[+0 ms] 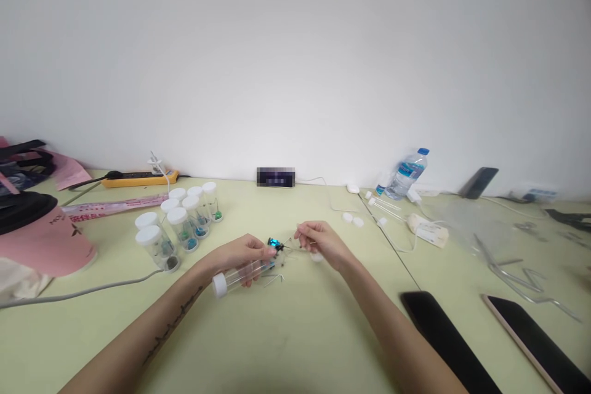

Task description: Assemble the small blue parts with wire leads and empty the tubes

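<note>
My left hand (247, 254) is closed around a clear tube (237, 277) with a white cap on its near left end. A small shiny blue and black piece (276, 244) sits at its thumb and fingertips; its kind is unclear. My right hand (321, 241) faces it, with thumb and fingers pinched together at a thin thing too small to name. A thin dark line runs between the two hands. Several thin bent metal pieces (276, 279) lie on the table below the fingertips. Partly under my right hand is a white round cap (316, 257).
Capped clear jars (178, 228) with coloured contents stand at left, near a pink cup (50, 240) and a yellow power strip (138, 180). To the right are white caps (353, 219), empty tubes (385, 206), a water bottle (409, 173), phones (443, 338) and bent metal rods (521, 280).
</note>
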`<state>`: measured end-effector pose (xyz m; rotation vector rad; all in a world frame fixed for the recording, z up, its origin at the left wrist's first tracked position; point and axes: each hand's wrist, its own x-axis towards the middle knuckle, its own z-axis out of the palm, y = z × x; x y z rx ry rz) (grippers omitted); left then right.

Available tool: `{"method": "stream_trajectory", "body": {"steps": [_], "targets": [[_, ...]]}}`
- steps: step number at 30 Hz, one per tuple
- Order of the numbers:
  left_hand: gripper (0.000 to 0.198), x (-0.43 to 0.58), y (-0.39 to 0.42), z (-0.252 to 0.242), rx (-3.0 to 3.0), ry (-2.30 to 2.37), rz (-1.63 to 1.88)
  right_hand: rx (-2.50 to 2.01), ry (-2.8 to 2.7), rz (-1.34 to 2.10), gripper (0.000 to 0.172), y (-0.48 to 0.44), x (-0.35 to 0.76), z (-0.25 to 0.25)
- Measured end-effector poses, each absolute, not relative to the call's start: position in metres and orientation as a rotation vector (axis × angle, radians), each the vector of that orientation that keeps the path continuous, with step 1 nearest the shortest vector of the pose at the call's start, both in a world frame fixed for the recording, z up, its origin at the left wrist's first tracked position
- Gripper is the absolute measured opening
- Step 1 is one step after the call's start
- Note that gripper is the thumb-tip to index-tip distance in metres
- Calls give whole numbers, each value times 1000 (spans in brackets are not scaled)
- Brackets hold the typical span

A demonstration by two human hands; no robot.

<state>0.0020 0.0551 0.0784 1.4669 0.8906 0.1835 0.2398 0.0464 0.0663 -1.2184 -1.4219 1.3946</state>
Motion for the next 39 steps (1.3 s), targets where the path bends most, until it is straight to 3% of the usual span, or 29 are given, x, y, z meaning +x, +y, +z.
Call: {"method": "stream_trajectory", "body": {"steps": [6, 17, 27, 34, 39], "targets": [[53, -2, 55, 67, 1686, 1037, 12, -1362, -1507, 1266, 32, 50, 274, 86], [48, -12, 58, 76, 1736, 1090, -70, -1471, -1724, 1485, 23, 45, 269, 81], [39, -20, 64, 104, 1554, 1020, 566, -1399, -1427, 1644, 38, 10, 247, 32], [35, -13, 53, 111, 1411, 852, 715, -1511, -1544, 1375, 40, 0, 242, 12], [43, -8, 53, 101, 1289, 826, 734, -1699, -1808, 787, 35, -4, 232, 38]]}}
